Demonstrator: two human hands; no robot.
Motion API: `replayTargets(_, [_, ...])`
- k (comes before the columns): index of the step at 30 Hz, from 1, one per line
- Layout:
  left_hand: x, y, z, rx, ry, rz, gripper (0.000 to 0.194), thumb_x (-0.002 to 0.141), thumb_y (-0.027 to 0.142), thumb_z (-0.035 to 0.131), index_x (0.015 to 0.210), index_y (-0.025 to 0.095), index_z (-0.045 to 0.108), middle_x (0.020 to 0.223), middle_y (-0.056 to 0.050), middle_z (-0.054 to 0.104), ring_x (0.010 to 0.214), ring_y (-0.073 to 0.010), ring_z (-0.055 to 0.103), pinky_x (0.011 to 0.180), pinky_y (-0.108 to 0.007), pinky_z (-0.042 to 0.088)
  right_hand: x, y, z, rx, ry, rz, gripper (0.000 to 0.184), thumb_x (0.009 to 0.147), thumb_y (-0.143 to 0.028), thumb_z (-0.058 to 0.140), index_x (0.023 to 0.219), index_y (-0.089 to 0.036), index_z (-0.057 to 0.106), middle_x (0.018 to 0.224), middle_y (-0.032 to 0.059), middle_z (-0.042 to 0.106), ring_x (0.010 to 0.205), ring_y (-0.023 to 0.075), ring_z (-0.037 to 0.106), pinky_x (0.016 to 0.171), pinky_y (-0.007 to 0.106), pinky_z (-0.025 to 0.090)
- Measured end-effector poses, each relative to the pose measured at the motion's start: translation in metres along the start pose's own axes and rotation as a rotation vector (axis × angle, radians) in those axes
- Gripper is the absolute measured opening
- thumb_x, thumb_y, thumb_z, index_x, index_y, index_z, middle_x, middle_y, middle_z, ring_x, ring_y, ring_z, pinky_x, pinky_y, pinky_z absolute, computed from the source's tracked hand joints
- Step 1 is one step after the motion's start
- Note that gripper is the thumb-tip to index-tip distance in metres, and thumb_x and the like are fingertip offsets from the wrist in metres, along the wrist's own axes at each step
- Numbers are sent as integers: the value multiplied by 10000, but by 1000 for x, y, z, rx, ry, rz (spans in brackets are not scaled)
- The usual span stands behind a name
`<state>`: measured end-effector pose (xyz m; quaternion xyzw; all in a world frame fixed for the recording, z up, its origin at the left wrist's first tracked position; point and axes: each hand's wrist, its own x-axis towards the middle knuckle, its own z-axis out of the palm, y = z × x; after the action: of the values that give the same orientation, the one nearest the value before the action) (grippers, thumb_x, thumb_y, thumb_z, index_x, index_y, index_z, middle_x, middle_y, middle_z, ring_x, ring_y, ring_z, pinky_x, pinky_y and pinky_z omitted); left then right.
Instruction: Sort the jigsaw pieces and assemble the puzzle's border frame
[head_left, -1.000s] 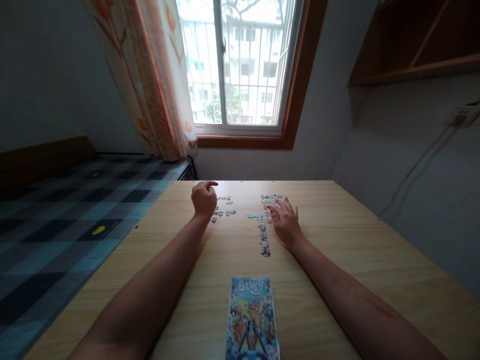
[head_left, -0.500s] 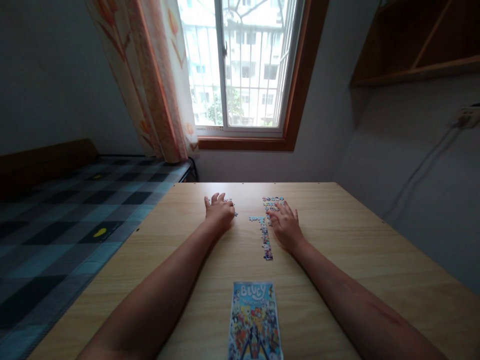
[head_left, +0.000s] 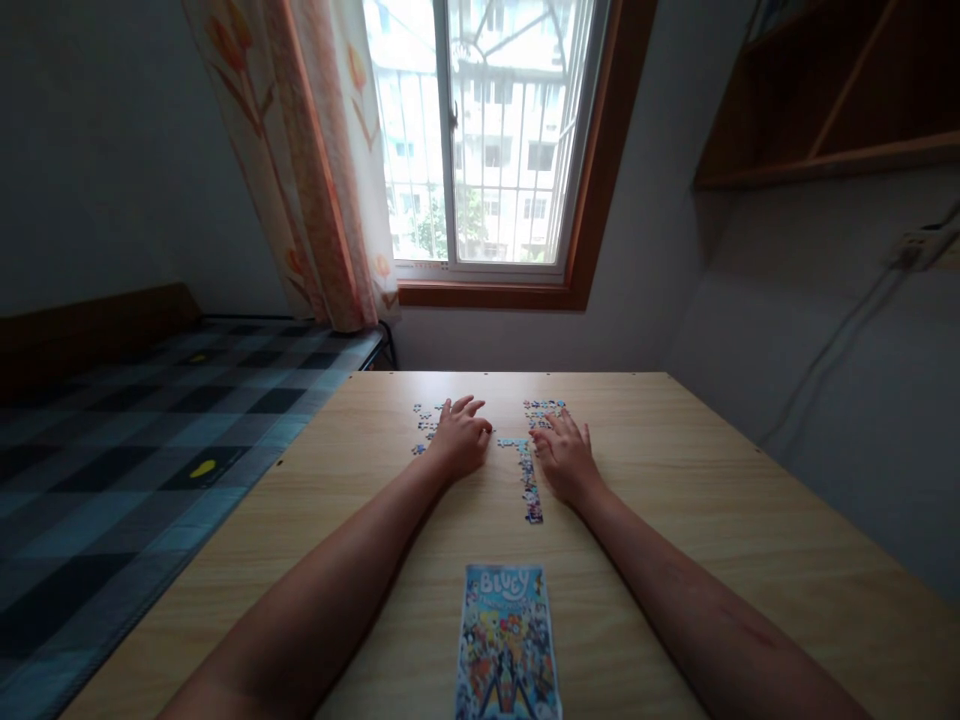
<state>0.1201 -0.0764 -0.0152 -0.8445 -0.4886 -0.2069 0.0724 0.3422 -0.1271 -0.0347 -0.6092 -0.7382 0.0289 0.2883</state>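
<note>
The joined puzzle strip [head_left: 531,487] lies flat on the table, a run towards the person with a short arm going left at its far end. It looks like thin card: light and stiff within each piece, but likely to bend or part at the joints. It would best be steadied flat with fingertips, or slid by its edges, rather than lifted by one end. The right hand [head_left: 566,455] is just right of the strip's far part, its fingers loosely bent and spread at the near edge of the right-hand pieces [head_left: 544,404]; whether it grips one cannot be told. The left hand [head_left: 462,438] is left of the short arm, half curled, its fingertips near that arm; any piece in them is too small to make out. Beside its outer edge lie the left-hand pieces [head_left: 421,426]. Nearer the person, the printed picture sheet [head_left: 507,640] lies on the wooden table [head_left: 645,570].
</note>
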Motion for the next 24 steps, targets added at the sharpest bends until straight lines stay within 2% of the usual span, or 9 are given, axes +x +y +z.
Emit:
replayTargets(9, [-1,14,2,55,117,61,235,815,217,573,793,212,807,1271,-123,687,1302,-334,509,1173,-587,283,-4,-3,-6,-14,131,-61,361,1008,-300,408,1045,-214,756,1391,88,625,1453,301,373,1211,615,156])
replayTargets(18, [-16,19,-6,84,81,90,252,864,237,560,828,205,807,1330,-128,650,1331,-335,473,1169,-583,277,-8,-4,-5,-67,128,-103,378,1015,-319,392,1026,-190,747,1380,109,628,1433,305,385,1212,607,147])
replayTargets(24, [-20,16,-4,65,105,56,243,874,237,564,830,220,802,1321,-104,659,1322,-319,484,1170,-561,295,-2,-2,-1,-65,110,-118,365,1013,-335,402,1073,-210,740,1411,104,602,1451,305,355,1211,627,119])
